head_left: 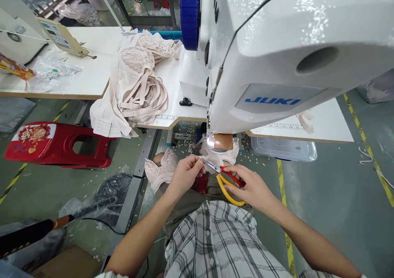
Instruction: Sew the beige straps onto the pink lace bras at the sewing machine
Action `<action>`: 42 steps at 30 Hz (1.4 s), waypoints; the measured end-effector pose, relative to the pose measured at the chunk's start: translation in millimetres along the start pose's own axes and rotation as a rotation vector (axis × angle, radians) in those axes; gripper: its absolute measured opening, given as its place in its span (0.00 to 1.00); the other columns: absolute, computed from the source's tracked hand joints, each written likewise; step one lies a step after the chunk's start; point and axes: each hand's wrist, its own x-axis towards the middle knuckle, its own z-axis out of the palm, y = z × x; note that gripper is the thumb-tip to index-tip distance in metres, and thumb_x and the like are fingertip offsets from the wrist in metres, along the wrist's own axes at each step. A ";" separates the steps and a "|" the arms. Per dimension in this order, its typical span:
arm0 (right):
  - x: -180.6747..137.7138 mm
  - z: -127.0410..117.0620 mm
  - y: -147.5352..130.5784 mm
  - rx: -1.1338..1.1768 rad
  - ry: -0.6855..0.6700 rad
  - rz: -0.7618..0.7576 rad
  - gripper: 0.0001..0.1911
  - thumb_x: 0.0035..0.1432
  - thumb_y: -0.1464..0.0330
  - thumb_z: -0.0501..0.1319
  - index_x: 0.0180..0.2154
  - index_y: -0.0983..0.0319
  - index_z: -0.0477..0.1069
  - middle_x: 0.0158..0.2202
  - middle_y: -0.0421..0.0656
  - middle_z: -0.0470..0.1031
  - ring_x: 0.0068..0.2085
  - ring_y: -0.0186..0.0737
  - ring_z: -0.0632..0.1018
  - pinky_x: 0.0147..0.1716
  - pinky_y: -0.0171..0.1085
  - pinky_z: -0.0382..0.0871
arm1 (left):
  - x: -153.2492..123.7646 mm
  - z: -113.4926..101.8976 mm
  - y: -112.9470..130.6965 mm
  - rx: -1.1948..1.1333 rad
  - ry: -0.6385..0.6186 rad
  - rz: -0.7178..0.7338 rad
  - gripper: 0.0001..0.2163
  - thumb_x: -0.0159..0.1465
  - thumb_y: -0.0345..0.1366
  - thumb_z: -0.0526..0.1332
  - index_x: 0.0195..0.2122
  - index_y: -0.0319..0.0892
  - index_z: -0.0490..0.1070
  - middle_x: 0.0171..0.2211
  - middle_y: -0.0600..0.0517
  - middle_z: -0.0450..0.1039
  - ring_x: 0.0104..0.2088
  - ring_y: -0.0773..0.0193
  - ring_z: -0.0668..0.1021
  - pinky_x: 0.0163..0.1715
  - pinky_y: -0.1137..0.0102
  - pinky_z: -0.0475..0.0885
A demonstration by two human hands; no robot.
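Observation:
My right hand (pixel 248 185) is closed round the handles of a pair of scissors (pixel 226 177), one handle red and the other yellow. The scissor blades point up and left, with their tips at the fingers of my left hand (pixel 187 173). Those left fingers are pinched together, and what they hold is too small to make out. Just beyond the blades, a beige lace bra cup (pixel 232 148) hangs below the needle area of the white sewing machine (pixel 271 68). Another lace cup (pixel 161 169) lies over my knee, left of my left hand.
Beige lace bras (pixel 138 81) with straps are heaped on the machine table (pixel 172 120). A red plastic stool (pixel 61 144) lies on the floor at left. Under the table's right part sits a clear plastic bin (pixel 285 146). A second table (pixel 95 44) carries a control panel (pixel 60 35).

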 end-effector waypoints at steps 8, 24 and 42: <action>-13.5 -6.2 8.2 -0.054 0.052 -0.024 0.14 0.63 0.62 0.59 0.49 0.55 0.75 0.36 0.43 0.80 0.28 0.39 0.78 0.26 0.37 0.73 | -0.3 3.0 -7.0 -0.081 0.059 0.016 0.18 0.61 0.49 0.62 0.21 0.43 0.64 0.19 0.58 0.62 0.21 0.70 0.63 0.24 0.73 0.59; 25.5 -31.4 3.4 -0.355 0.172 -0.504 0.14 0.64 0.63 0.58 0.51 0.50 0.70 0.44 0.48 0.80 0.41 0.52 0.83 0.35 0.45 0.80 | 2.0 13.9 10.5 -0.160 -0.376 -0.205 0.12 0.55 0.45 0.59 0.23 0.43 0.68 0.18 0.51 0.72 0.14 0.69 0.66 0.13 0.73 0.58; 16.6 3.9 -30.6 1.364 0.099 0.360 0.20 0.49 0.51 0.70 0.37 0.58 0.73 0.30 0.40 0.75 0.30 0.38 0.75 0.29 0.35 0.71 | -40.4 73.7 -66.1 -0.652 -0.189 0.139 0.50 0.53 0.73 0.53 0.72 0.55 0.41 0.61 0.43 0.68 0.54 0.44 0.76 0.49 0.52 0.73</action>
